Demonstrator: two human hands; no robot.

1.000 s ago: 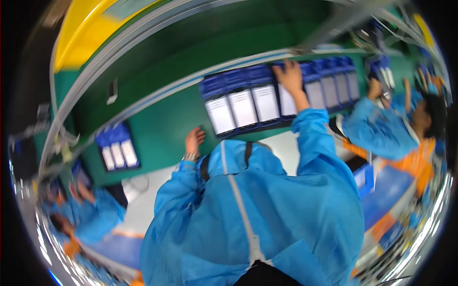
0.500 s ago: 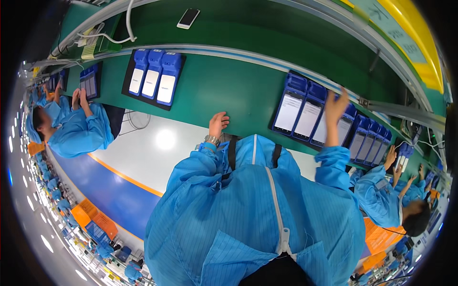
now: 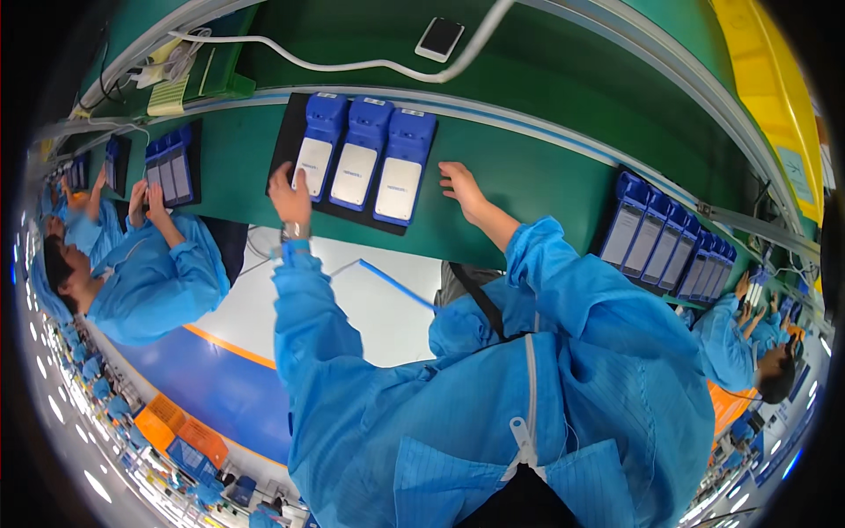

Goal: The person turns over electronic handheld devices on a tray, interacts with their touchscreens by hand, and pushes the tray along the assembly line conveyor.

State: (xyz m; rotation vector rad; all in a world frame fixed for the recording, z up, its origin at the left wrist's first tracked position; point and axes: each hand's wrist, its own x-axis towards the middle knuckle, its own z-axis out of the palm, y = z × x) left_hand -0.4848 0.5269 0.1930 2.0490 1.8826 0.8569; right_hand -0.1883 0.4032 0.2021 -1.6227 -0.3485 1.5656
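At ten o'clock we saw the left hand (image 3: 291, 198), thumb and fingers parted, by the leftmost of three blue-and-white devices (image 3: 356, 173) on a black mat (image 3: 283, 145) at eleven; at one o'clock the right hand (image 3: 463, 187), fingers slightly spread, hung over the green bench (image 3: 546, 192).

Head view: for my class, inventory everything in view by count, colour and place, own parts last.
Bench: one, green, centre
Near mat: one, black, on bench
Near devices: three, blue and white, on near mat
Far devices: many, blue and grey, left and right
Phone-like device: one, black and white, top centre
Cables: several, white, top
Panel: one, yellow, upper right
Co-workers: several, blue clothing, both sides
Left hand: one, blue-sleeved, by leftmost near device
Right hand: one, blue-sleeved, over bench
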